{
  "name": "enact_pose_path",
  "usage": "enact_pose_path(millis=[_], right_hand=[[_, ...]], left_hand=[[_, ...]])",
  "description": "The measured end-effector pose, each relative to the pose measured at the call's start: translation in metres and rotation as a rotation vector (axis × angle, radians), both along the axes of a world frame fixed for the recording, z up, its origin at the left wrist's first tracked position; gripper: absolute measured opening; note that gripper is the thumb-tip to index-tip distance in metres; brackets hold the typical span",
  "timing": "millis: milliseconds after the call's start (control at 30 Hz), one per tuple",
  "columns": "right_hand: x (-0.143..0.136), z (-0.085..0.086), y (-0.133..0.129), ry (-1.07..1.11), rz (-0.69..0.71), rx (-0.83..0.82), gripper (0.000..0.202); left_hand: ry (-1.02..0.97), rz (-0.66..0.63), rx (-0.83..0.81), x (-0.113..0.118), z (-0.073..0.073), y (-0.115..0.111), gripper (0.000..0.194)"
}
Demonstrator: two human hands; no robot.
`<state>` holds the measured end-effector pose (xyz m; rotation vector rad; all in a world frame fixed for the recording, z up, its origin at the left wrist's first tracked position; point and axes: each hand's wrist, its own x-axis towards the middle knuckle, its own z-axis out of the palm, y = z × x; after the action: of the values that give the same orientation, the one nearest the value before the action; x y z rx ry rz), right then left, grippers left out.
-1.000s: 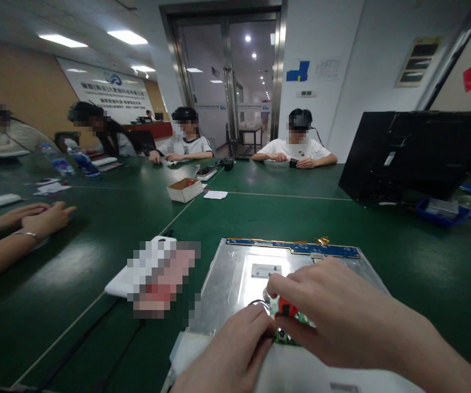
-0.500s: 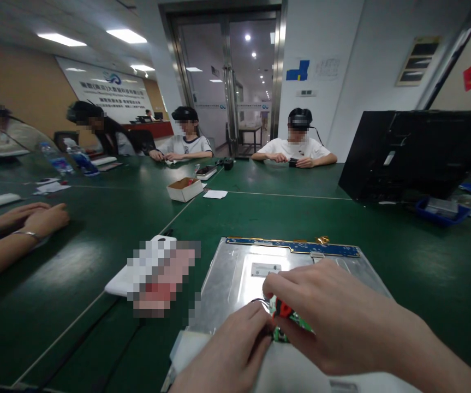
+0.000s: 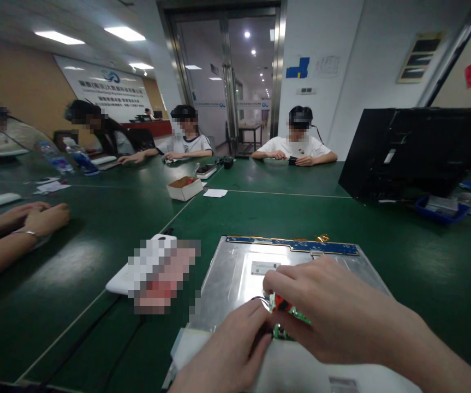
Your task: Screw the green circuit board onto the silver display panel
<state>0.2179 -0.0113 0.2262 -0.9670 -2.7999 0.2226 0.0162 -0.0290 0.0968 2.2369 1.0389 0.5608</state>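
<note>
My right hand (image 3: pixel 321 311) is closed round the red-and-black handle of a screwdriver (image 3: pixel 283 303); its tip is hidden. Beneath the fingers lies a small green circuit board (image 3: pixel 282 331), mostly covered by both hands. My left hand (image 3: pixel 235 338) has its fingers bent and pressed together at the board's left edge, their tips partly hidden. Thin dark wires (image 3: pixel 260 299) run beside the left fingertips. All of this is over a silver metal display panel (image 3: pixel 227 284), which has a blue circuit strip (image 3: pixel 260 244) along its far edge.
A white phone-like device (image 3: pixel 124 279) with cables lies left of the panel on the green table (image 3: pixel 300 213). Beyond are a small open box (image 3: pixel 185 189) and a black monitor (image 3: pixel 407 153). Another person's hands (image 3: pixel 47 221) rest at the left. Several people sit around the table.
The red-and-black handle has turned slightly in my right hand, which sits a touch lower over the board. My left hand stays put. Across the table, a person's arm has stretched out sideways.
</note>
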Motion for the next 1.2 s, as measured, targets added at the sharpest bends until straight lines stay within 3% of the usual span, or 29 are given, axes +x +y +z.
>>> enact_pose_path(millis=[200, 433, 1200], right_hand=[[-0.0034, -0.0014, 0.001, -0.023, -0.028, 0.011, 0.01], [-0.0029, -0.0012, 0.0019, -0.039, -0.053, -0.038, 0.018], [-0.0014, 0.0018, 0.0027, -0.053, -0.028, -0.06, 0.008]], left_hand=[[-0.016, -0.002, 0.023, 0.0007, 0.0008, 0.0006, 0.023], [-0.013, -0.006, 0.015, 0.0016, 0.0012, 0.0012, 0.016], [-0.023, -0.003, 0.021, 0.0016, 0.0018, -0.0009, 0.019]])
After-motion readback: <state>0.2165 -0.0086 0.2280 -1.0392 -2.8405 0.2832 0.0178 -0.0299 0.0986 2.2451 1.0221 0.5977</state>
